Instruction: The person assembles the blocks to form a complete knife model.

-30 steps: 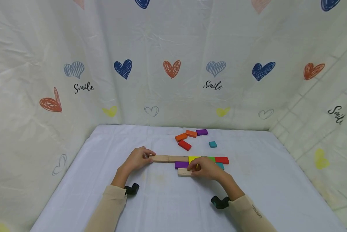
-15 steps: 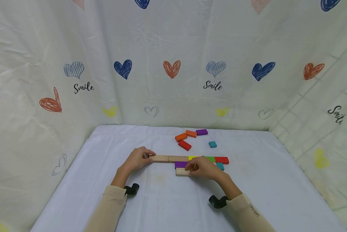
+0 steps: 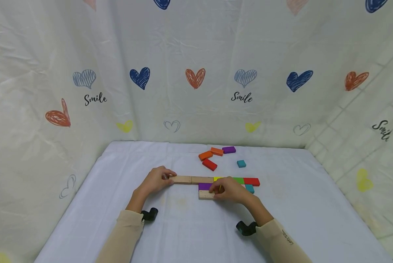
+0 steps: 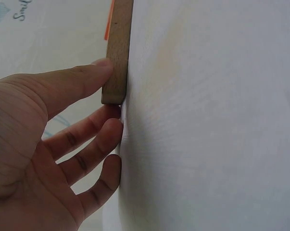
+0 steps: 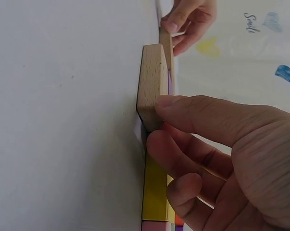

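Wooden blocks lie in rows on the white cloth. My left hand [image 3: 155, 179] pinches the left end of a plain wooden block [image 3: 182, 179], its thumb on the near side in the left wrist view. A second plain block [image 3: 202, 180] follows it, then yellow [image 3: 217, 179], green [image 3: 238, 180] and red [image 3: 251, 181] blocks. In front of that row are a purple block [image 3: 204, 186] and a teal block [image 3: 250, 188]. My right hand [image 3: 232, 190] grips the right end of another plain block [image 5: 152, 79] in front of the purple one. A yellow block [image 5: 155, 187] shows below its fingers.
Behind the rows lie loose blocks: two orange, one of them at the left [image 3: 205, 155], a red one [image 3: 209, 164], a purple one [image 3: 229, 149] and a small teal one [image 3: 241, 163]. A heart-printed curtain [image 3: 196, 106] hangs along the table's far edge.
My right hand has slid its plain block slightly left, bringing its left end about level with the purple block's; it is nearly still over the last half second. The left hand stays put.
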`<action>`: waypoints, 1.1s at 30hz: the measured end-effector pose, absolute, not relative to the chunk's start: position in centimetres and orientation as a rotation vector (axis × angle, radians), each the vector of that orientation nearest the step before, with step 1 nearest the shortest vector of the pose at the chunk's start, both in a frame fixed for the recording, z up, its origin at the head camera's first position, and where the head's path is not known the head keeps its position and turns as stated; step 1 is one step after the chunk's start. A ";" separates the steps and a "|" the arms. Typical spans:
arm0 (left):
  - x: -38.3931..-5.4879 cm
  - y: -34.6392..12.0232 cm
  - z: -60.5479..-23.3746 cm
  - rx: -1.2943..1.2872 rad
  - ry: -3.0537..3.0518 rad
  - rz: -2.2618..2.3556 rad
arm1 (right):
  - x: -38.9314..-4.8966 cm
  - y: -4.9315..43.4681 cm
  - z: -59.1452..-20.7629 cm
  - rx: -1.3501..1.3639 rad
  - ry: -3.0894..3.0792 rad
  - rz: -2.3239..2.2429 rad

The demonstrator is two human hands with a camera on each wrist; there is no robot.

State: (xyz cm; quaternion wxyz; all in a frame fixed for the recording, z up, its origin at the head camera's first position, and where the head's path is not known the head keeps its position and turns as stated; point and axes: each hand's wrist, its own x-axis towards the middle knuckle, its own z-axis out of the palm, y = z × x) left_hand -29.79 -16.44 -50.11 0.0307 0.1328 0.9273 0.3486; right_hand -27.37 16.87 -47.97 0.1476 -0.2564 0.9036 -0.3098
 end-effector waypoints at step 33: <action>-29.7 -16.4 -50.0 0.376 2.842 1.080 | -35.8 16.8 -49.4 -0.286 2.677 -1.248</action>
